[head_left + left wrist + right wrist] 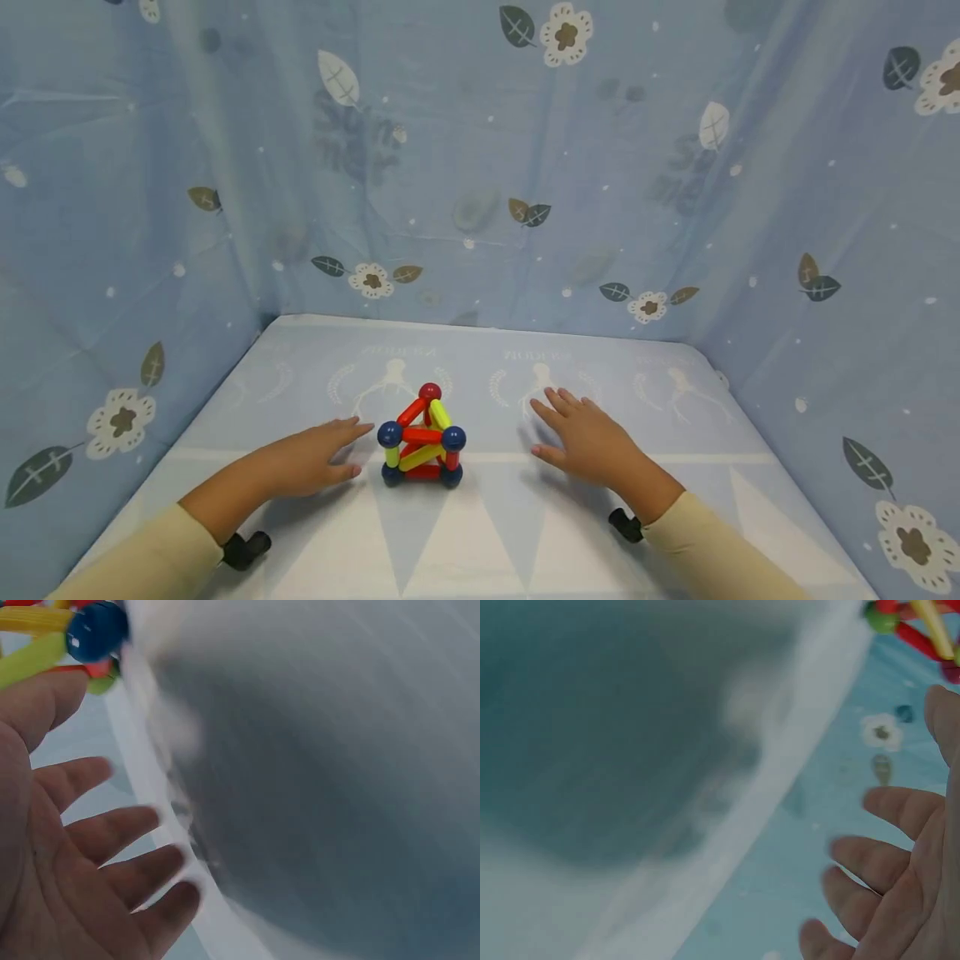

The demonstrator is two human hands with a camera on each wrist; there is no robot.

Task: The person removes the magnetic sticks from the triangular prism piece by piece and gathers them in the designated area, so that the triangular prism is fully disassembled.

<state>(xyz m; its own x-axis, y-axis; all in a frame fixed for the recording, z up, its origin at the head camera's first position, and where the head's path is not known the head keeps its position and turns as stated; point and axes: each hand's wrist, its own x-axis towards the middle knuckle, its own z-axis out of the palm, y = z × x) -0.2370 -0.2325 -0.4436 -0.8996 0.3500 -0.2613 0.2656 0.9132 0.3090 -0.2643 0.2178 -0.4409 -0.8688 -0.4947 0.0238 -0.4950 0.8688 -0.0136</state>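
A magnetic rod-and-ball model (pixel 422 435) stands on the worktop (pixel 487 550), left of the middle and between the two hands. A red ball (pixel 430 392) tops it toward the far side. Four dark blue balls (pixel 453 438) mark the corners of its near face, two above and two below. A red rod (pixel 422 435) joins the upper pair and another red rod joins the lower pair; the left upright is lime, the right one red. A yellow rod (pixel 420 457) slants across behind this face. From the right wrist, a green ball (pixel 883 619) also shows on the model.

The left hand (pixel 315 457) is just beside the model on its left, its grip apart, with thumb and fingers spread toward it. Whether the thumb touches a rod is hard to tell. The right hand (pixel 592 442) is well apart from the model on the right, its grip apart too, the fingers pointing far and left.

Both arms wear beige sleeves (pixel 157 554), and a black device (pixel 246 550) sits at each wrist. The worktop's cover has pale triangles on the near part and faint antlered-deer prints farther off. Blue curtains (pixel 450 125) with leaves and flowers rise at the left, right and far sides.
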